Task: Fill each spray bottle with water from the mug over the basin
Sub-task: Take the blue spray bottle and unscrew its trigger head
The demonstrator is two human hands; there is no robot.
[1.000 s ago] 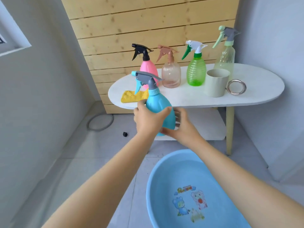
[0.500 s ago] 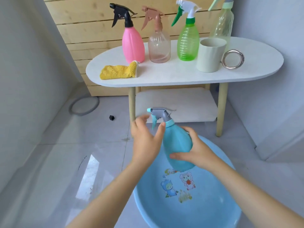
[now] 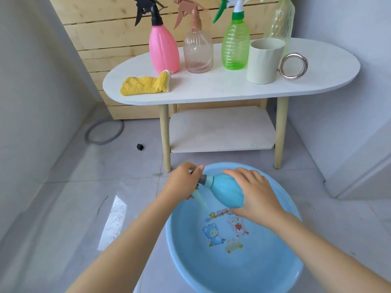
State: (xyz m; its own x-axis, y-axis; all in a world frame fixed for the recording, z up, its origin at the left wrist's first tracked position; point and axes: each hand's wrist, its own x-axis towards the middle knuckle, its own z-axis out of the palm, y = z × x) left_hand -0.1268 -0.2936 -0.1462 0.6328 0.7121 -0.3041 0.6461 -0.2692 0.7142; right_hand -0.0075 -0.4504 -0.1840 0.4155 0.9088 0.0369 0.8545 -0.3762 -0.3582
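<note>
Bright daylight, floor glare, wide-angle warp

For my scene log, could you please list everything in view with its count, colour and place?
blue spray bottle: 1, light blue, tilted over the basin, held in both hands
basin: 1, blue, on the floor
pink bottle: 1, pink, table
peach bottle: 1, clear peach, table
green bottle: 1, green, table
pale bottle: 1, pale green, behind the mug
mug: 1, cream, table
cloth: 1, yellow, table
table: 1, white
left hand: grip on the spray head
right hand: grip on the bottle's body
</note>
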